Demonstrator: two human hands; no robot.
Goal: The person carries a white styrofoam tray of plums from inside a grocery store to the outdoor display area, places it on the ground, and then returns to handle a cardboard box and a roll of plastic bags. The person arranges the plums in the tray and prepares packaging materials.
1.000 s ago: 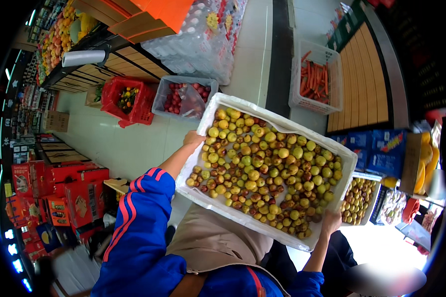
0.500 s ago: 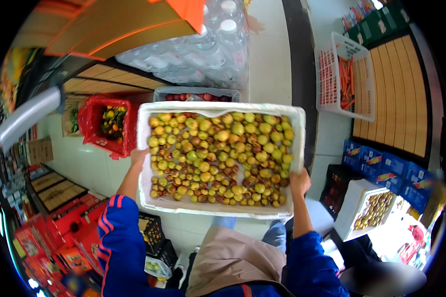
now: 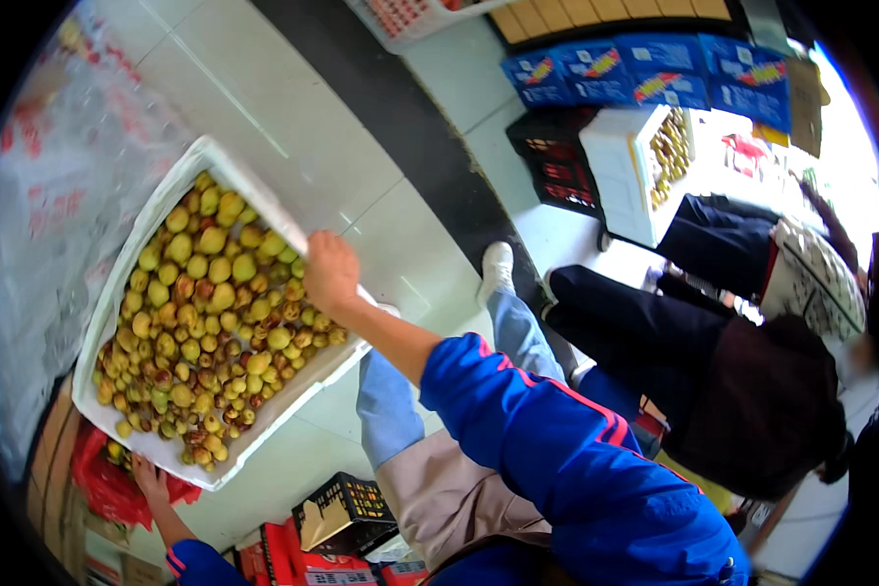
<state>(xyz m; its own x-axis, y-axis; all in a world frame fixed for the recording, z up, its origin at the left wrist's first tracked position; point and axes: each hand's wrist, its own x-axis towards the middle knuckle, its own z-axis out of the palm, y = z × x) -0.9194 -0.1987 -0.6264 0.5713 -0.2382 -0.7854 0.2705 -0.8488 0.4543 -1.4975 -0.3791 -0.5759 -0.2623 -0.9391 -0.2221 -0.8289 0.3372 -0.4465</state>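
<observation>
A white foam box (image 3: pixel 188 174) full of yellow-green and brown fruit like fresh jujubes (image 3: pixel 205 303) hangs between my hands, turned at a slant on the left side. My right hand (image 3: pixel 332 272) is closed over the box's right rim, its thumb side up. At the lower left, my left hand (image 3: pixel 149 479) holds the box by its lower wall; its fingertips are partly hidden against the edge. Just beyond that hand sits a red plastic crate (image 3: pixel 103 479), partly covered by the box.
Clear wrapped bottles (image 3: pixel 59 225) are stacked at the left. A black crate (image 3: pixel 347 513) stands near my legs. On the right are people in dark clothes (image 3: pixel 752 391), blue cartons (image 3: pixel 654 68) and another white foam box (image 3: pixel 620 166) with fruit. A white basket (image 3: pixel 415 21) stands at the top.
My body has turned left. The foam box has swung to the left of the view and now slants, still in both hands. People on the right have come into view.
</observation>
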